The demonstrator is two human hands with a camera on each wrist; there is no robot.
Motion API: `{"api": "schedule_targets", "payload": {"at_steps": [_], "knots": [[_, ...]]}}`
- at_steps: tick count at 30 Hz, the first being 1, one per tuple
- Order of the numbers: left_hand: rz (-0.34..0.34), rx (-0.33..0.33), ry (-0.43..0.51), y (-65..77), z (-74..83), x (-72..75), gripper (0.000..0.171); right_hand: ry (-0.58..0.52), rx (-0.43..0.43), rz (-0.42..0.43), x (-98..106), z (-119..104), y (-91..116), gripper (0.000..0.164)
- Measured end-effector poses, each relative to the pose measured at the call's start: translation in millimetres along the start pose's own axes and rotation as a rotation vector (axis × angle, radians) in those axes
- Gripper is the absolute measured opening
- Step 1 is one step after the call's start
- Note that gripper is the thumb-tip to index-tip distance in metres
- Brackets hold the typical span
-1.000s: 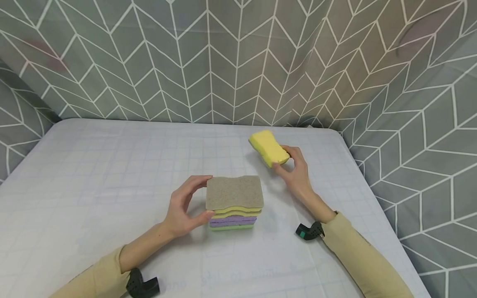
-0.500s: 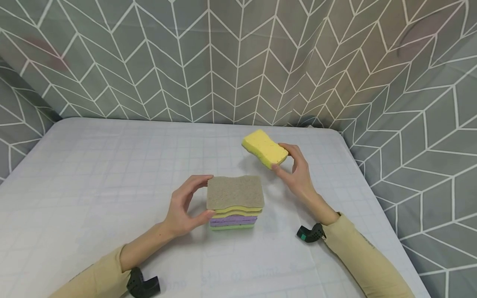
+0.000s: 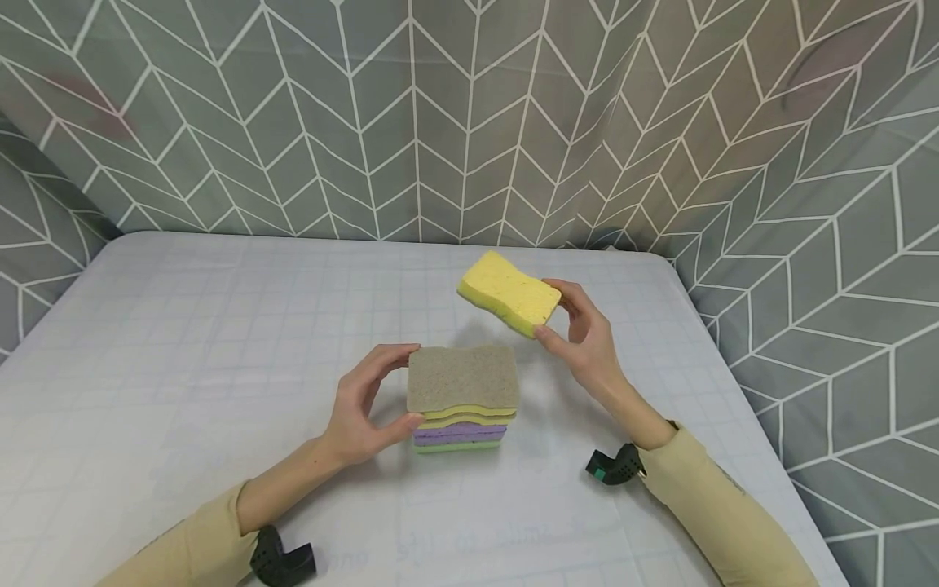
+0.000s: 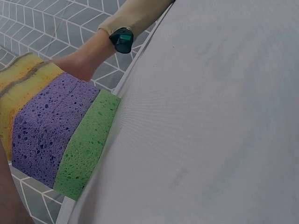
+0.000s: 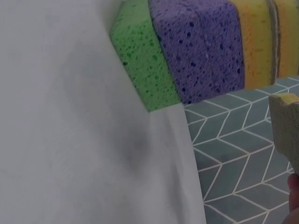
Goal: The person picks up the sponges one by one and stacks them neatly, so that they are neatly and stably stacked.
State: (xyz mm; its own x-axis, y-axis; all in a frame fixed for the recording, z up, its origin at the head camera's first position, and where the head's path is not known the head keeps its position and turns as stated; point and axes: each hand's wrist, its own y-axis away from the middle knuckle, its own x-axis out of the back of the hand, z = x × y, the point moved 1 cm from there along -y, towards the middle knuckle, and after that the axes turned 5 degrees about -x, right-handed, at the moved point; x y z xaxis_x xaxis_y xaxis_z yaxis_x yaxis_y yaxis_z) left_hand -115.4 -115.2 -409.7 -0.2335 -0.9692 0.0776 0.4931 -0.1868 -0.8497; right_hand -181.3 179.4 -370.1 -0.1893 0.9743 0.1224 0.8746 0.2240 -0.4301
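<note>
A stack of sponges [image 3: 462,381] stands on the table, a grey scouring face on top. Green sits lowest, then purple, then yellow layers, as the left wrist view shows of the green sponge [image 4: 88,144] and the purple layer [image 4: 46,126]. My left hand [image 3: 359,412] pinches the upper stack from its left side, thumb at the front and fingers at the back corner. Up behind the stack, to its right, my right hand [image 3: 587,338] holds a yellow sponge [image 3: 509,293] by its right end, yellow face up. Its grey underside [image 5: 285,130] shows in the right wrist view.
A white cloth with faint grid lines covers the table [image 3: 220,326]. Grey curtains [image 3: 440,122] with white chevron lines hang behind and beside it. Each sleeve cuff carries a black wrist device, such as the left one [image 3: 282,561].
My right hand has turned the yellow sponge and brought it leftward, closer behind the stack. The left hand and the stack have stayed put.
</note>
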Motion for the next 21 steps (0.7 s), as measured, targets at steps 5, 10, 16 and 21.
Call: {"api": "schedule_targets", "payload": {"at_steps": [5, 10, 16, 21], "knots": [[-0.004, 0.007, -0.003, -0.2, 0.1, 0.6, 0.066, -0.082, -0.034, -0.024, -3.2, -9.6, 1.4, 0.06], [-0.006, 0.013, -0.008, -0.1, 0.4, 0.8, 0.067, -0.131, -0.043, -0.059, -6.9, -17.8, 3.7, 0.06], [-0.005, 0.011, -0.008, -0.2, 0.8, 0.7, 0.066, -0.179, -0.042, -0.102, -10.5, -24.6, 6.9, 0.059], [-0.004, 0.004, -0.006, 0.1, 0.5, 0.7, 0.066, -0.229, -0.011, -0.161, -15.0, -29.4, 10.3, 0.059]]}}
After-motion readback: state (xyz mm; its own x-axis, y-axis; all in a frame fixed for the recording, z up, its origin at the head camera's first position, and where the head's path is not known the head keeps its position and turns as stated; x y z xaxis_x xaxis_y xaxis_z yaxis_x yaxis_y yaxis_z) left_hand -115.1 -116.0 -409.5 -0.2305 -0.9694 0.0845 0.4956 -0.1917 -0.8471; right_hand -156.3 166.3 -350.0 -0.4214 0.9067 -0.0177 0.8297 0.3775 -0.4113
